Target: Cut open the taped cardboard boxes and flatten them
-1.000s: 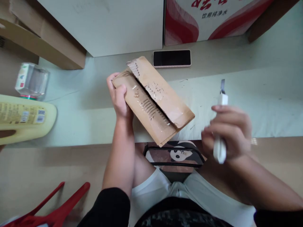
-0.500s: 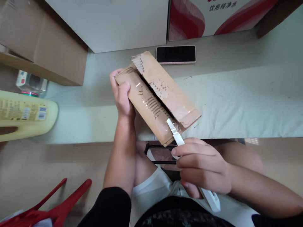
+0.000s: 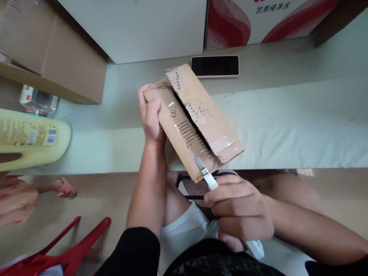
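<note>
A small brown cardboard box is tilted over the front edge of the table, its top split by a long dark gap with torn, ridged cardboard and bits of clear tape. My left hand grips its left end, thumb on top and fingers behind. Wrapped in my right hand is a white utility knife with its blade out. The blade lies over the near corner of the box; whether it touches the cardboard I cannot tell. What is inside the box is hidden.
Behind the box lies a phone on the pale tablecloth. A white box, a red-and-white carton and a large cardboard box line the back. At left are a yellow jug, a clear bottle and a red chair.
The knife has shifted slightly left and down over the near end of the box. The box has moved a little right. A person's leg and pink shoe have appeared at lower left.
</note>
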The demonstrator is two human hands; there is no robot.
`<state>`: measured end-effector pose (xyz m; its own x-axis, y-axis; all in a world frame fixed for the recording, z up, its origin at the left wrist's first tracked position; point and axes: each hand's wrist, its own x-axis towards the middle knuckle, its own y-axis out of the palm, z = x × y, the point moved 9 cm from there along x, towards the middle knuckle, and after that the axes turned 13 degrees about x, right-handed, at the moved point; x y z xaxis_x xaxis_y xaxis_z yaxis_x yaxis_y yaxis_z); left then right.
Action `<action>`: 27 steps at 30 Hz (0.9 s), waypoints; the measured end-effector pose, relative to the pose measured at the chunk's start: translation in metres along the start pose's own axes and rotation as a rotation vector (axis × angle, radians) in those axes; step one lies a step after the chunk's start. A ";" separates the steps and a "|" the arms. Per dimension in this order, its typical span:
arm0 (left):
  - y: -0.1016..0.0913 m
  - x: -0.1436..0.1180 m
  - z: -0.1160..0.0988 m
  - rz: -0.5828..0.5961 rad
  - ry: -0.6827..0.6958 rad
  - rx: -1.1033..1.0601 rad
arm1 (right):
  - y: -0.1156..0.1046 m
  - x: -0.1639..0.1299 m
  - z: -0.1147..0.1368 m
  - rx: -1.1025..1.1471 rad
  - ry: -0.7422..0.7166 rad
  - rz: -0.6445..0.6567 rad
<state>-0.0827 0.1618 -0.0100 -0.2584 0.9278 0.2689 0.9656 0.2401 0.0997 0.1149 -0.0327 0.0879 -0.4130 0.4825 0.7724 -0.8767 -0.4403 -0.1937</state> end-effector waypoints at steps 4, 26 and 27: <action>-0.001 0.001 0.002 0.017 0.017 0.009 | -0.001 -0.001 0.004 0.009 -0.015 -0.028; -0.002 0.000 0.001 -0.005 -0.020 0.029 | -0.013 -0.006 0.026 -0.060 0.096 -0.022; -0.002 0.000 0.000 -0.011 -0.019 0.030 | -0.017 -0.011 0.031 -0.110 0.161 -0.012</action>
<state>-0.0842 0.1612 -0.0107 -0.2686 0.9303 0.2500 0.9633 0.2582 0.0738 0.1424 -0.0539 0.1011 -0.4287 0.6058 0.6702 -0.8999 -0.3526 -0.2568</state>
